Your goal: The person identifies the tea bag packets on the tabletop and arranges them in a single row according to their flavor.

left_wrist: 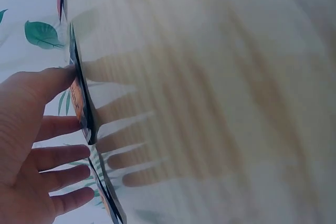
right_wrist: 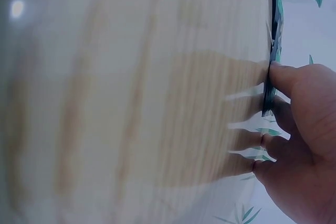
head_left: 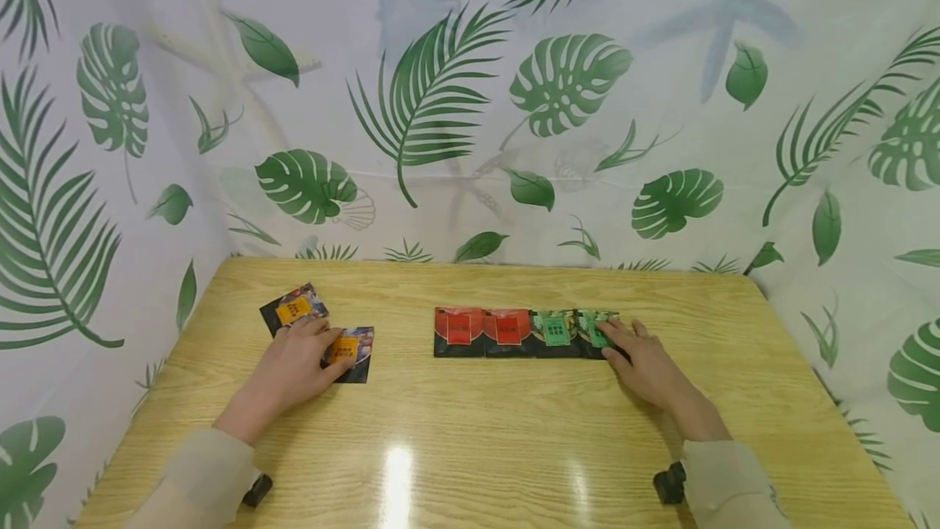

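Note:
My left hand [head_left: 294,362] rests its thumb and index finger on a flat black sachet with an orange label [head_left: 360,349], on the left of the table. A second orange-labelled sachet [head_left: 294,306] lies tilted just behind, beyond the fingertips. Seen from the left wrist, the thumb and index finger touch the face of the nearer sachet [left_wrist: 77,98], the other fingers spread. My right hand [head_left: 646,366] lays its thumb and fingertips on the end green-labelled sachet [head_left: 591,326], partly covering it. That sachet closes a row with another green one [head_left: 556,331] and two red ones, [head_left: 507,331] the nearer of them.
The sachets lie on a wood-grain table [head_left: 441,431]. Behind and beside it hangs a white cloth [head_left: 470,243] printed with green leaves. Dark wrist-worn devices sit at both cuffs, the right device [head_left: 669,482] close over the tabletop.

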Demonstrator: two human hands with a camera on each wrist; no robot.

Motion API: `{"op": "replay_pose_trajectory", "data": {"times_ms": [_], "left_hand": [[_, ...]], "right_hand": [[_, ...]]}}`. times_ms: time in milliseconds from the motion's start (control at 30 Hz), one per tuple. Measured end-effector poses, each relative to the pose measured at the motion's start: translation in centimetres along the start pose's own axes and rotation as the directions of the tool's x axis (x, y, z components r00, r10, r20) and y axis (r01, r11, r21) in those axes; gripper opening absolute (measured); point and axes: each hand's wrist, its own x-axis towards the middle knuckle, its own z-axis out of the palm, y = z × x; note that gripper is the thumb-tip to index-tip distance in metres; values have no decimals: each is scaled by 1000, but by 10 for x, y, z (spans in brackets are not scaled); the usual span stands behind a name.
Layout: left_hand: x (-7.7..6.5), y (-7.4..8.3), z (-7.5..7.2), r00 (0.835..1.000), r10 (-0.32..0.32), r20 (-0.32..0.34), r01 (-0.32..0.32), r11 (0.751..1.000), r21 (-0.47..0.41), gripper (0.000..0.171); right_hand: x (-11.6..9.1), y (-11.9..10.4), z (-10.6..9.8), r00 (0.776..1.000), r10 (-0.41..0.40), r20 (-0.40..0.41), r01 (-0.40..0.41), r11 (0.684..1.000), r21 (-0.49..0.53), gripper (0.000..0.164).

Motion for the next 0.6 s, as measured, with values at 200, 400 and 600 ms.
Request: {"op": "replay_pose_trajectory", "data": {"times_ms": [200, 400, 600], "left_hand": [[6, 9, 5, 999, 40, -2, -40, 999, 9, 55], [7, 13, 4, 999, 51, 0, -51, 998, -22, 55], [2, 8, -3, 998, 49, 46, -46, 997, -68, 60]], "right_hand": [[-1, -1, 0, 1000, 8, 4, -8, 1000, -6, 54], [-1, -4, -1, 1000, -2, 0, 2, 1000, 0, 54], [0, -4, -3, 1000, -2, -4, 2, 1000, -4, 53]]}}
